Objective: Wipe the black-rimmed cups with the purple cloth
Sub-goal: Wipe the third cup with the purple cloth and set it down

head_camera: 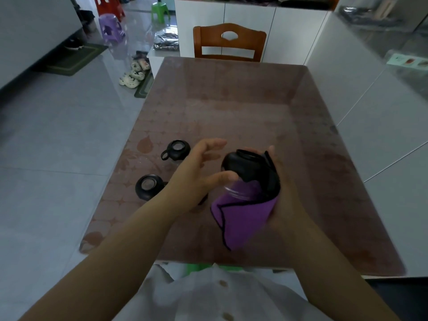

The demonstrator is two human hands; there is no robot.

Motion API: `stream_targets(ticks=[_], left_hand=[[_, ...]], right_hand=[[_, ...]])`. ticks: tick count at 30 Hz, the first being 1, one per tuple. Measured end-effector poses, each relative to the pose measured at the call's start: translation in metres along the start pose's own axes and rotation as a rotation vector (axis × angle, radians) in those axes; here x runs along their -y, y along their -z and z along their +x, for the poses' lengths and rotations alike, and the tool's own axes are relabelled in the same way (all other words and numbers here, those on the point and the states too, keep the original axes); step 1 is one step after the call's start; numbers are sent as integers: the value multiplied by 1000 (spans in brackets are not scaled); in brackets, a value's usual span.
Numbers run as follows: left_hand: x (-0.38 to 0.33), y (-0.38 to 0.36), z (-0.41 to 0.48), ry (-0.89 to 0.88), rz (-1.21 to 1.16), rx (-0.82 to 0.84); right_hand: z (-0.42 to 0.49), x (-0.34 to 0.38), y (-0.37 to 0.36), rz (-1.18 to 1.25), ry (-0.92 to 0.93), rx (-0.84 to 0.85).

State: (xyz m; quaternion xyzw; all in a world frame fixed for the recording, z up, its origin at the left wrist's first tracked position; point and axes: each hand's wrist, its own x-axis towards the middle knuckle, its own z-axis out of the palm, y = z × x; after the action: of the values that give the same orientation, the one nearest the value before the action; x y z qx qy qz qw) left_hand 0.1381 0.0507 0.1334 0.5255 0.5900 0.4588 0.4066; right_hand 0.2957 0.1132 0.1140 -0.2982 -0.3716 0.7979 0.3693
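a black-rimmed cup [246, 166] is being gripped, apparently through the purple cloth [243, 216], by the right hand [287, 200]; the left hand [194, 177] is being held spread.

Two cups stand on the worktop [231, 107] near its left edge, the far cup [176, 150] behind the near cup [149, 186] and apart from it. To their right, above the worktop and toward its near edge, the right grip [284, 205] holds a cloth [243, 216] with a third cup [245, 167] lying tilted in it. The cloth's loose end hangs below that cup. The left grip [196, 172] hovers between the standing cups and the third cup. A chair [229, 42] stands behind the far edge, with a cabinet [250, 24] behind it. Slippers [134, 75] lie on the floor [58, 135] off the far left corner.
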Motion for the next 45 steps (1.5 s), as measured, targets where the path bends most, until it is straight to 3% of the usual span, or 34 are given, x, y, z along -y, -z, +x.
stream_targets(ticks=[3,7,11,13,17,22,27,30,37,41,45], left_hand=[[-7,-13,0,1,135,-85],[-14,-37,-12,21,105,-46],[-6,-48,-11,76,96,-99],[-10,-46,-11,69,27,-108],[-12,-36,-9,106,-227,-48],[-5,-25,-5,180,-516,-47],[3,-32,-8,203,-515,-34],[6,-37,-7,192,-587,23],[5,-46,-3,233,-718,49],[-2,-56,3,295,-677,-11],[-1,-62,7,326,-675,-40]], right_hand=[[4,-2,-1,-16,17,-84],[5,-8,-6,-327,197,-379],[2,-7,-10,-696,384,-513],[3,-6,-9,-739,423,-522],[5,0,-3,-647,448,-450],[3,2,6,-625,353,-343],[-9,24,-2,-727,454,-190],[-11,18,-13,-842,383,-33],[0,21,10,-594,239,-105],[-2,24,18,-674,282,-147],[-8,21,11,-862,355,-46]])
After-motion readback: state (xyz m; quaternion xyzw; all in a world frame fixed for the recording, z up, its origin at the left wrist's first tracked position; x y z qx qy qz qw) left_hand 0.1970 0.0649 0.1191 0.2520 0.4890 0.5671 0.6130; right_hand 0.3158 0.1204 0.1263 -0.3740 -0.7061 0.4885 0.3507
